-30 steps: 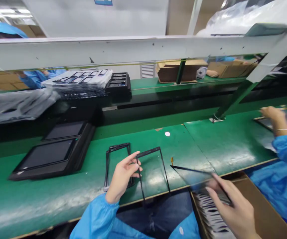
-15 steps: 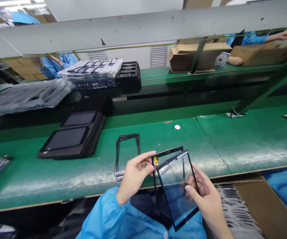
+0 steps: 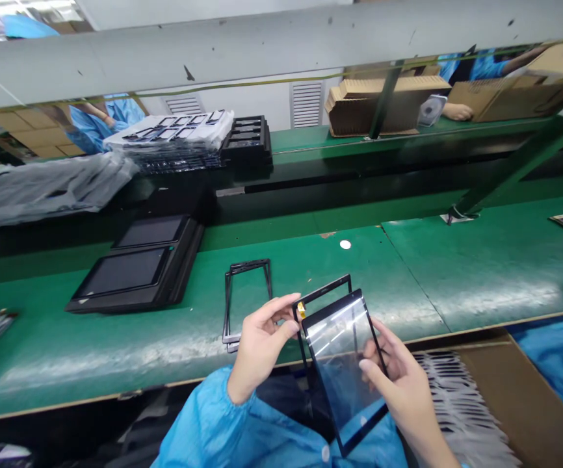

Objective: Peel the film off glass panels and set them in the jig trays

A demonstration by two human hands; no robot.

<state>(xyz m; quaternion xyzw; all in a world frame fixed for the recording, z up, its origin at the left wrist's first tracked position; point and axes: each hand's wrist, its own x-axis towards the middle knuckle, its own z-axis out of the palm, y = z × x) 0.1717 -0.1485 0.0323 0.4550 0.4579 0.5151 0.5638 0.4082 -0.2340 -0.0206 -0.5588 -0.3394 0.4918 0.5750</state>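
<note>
My left hand [image 3: 261, 344] pinches the left edge of a thin black frame [image 3: 327, 288] held upright over the table's front edge. My right hand [image 3: 401, 383] holds a dark glass panel [image 3: 342, 364] with a black border, tilted and laid just in front of that frame. A small yellow tab [image 3: 301, 311] shows at the panel's top left corner, next to my left thumb. Two or three more black frames [image 3: 246, 296] lie stacked flat on the green table [image 3: 432, 279] just left of my hands.
Black trays holding dark screens [image 3: 138, 266] sit at the left. A cardboard box [image 3: 486, 403] with stacked panels stands at my lower right. Behind, a raised belt carries stacked trays [image 3: 184, 140] and cardboard boxes [image 3: 383, 104]. Other people in blue work beyond.
My right hand lifted the glass panel out of the box on the right and brought it in front of the frame. The neighbouring person's hands at the right edge are gone from view.
</note>
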